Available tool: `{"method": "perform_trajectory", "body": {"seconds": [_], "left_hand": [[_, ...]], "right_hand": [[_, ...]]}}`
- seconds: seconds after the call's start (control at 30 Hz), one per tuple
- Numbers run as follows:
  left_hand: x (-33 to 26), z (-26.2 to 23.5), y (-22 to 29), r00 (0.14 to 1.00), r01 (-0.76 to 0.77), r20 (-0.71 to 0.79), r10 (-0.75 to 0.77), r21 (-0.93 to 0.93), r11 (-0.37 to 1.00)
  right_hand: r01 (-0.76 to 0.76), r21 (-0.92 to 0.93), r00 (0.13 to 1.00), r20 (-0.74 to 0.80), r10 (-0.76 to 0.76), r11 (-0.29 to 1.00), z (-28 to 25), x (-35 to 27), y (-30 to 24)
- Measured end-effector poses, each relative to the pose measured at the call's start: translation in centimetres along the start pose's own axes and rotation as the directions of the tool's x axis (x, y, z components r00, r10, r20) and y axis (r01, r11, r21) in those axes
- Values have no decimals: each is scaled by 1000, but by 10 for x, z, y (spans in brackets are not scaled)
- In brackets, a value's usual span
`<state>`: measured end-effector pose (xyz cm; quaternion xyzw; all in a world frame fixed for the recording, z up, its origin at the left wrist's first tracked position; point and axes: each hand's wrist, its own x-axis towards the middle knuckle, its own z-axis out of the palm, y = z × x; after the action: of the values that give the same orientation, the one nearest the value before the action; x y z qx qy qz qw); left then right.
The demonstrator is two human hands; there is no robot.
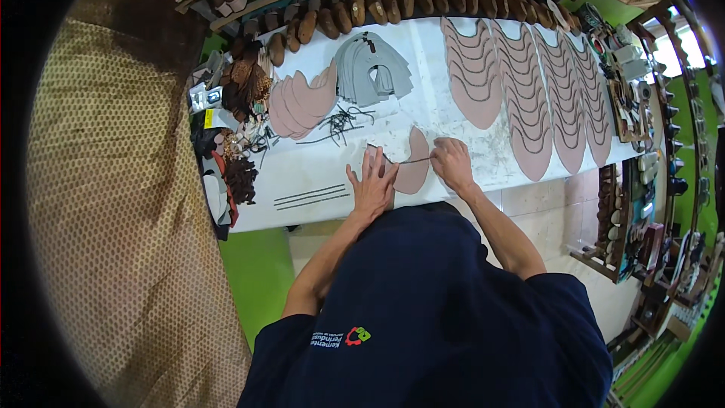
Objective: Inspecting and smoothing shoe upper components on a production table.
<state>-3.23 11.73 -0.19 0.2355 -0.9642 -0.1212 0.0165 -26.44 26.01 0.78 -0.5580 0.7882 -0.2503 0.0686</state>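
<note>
A curved pink leather piece (414,168) lies on the white table (317,174) near its front edge. My left hand (372,181) rests flat on the piece's left part with fingers spread. My right hand (451,162) pinches a thin dark strip (411,160) that runs across the pink piece toward my left hand. The strip lies along the piece's curve.
Rows of overlapping pink pieces (529,98) cover the table's right half. A fan of pink pieces (302,102), a grey stack (374,68) and loose dark strips (340,125) lie left of centre. Two strips (311,196) sit near the front edge. Shoe lasts (393,4) line the shelves behind.
</note>
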Motion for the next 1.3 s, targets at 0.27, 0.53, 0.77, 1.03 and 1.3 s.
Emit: {"method": "perform_trajectory", "body": {"seconds": [0.27, 0.53, 0.77, 1.03, 1.3], "left_hand": [[0, 1, -5, 999, -40, -18, 39, -94, 995], [3, 1, -7, 999, -37, -27, 34, -99, 994], [-1, 4, 1, 999, 47, 29, -45, -65, 997], [-2, -2, 18, 986, 169, 19, -168, -118, 979], [1, -5, 30, 972, 234, 8, -236, -153, 960]], "right_hand": [[-173, -42, 972, -168, 164, 984, -2, -10, -14], [-281, -101, 938, -237, 251, 954, -7, -2, 2], [122, 11, 992, 40, -123, 992, 0, 14, -12], [257, 59, 954, 144, -263, 965, 9, 29, 6], [343, 82, 918, 183, -352, 936, 3, 49, 13]]}}
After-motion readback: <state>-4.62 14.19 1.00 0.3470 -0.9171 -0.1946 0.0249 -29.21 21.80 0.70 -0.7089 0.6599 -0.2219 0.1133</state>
